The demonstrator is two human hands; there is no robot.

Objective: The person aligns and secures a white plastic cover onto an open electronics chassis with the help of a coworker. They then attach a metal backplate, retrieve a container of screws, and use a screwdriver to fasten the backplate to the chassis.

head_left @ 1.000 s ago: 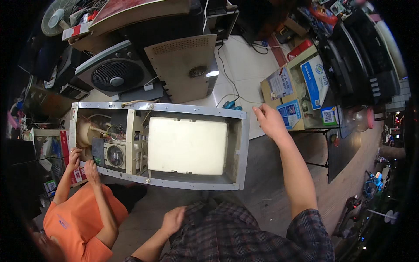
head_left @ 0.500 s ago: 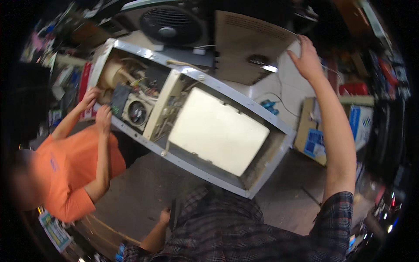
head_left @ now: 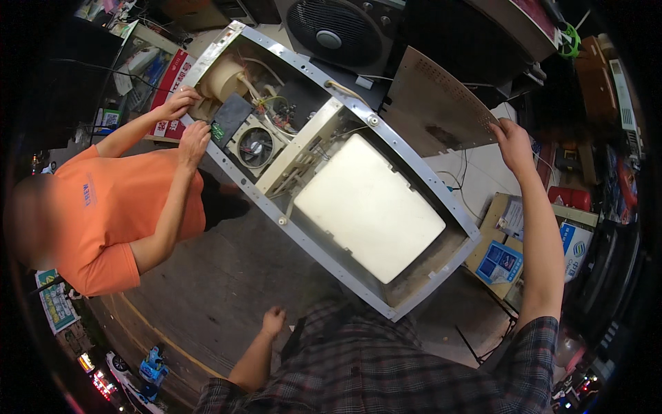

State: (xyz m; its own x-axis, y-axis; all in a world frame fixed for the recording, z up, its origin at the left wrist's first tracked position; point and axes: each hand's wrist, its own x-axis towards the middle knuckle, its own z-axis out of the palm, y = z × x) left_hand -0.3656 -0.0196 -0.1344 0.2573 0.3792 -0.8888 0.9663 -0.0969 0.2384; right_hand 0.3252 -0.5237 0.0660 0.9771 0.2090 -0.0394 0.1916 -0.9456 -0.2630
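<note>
Rt grip (head_left: 513,145) clasps panel (head_left: 439,102) edge, panel to its lt; lt grip (head_left: 273,322) unclear.

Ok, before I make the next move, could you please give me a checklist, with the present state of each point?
1. Right hand at the edge of the metal panel: ok.
2. Firm grip on that panel: cannot tell from this angle.
3. Left hand free: ok, no object shows in it.
4. Other person's hands away from the open cabinet: not ok, both are at its edge.
5. White block inside the cabinet: ok, it sits in the lower-right compartment as pictured.
6. Panel apart from the cabinet: cannot tell, they overlap in view.
</note>
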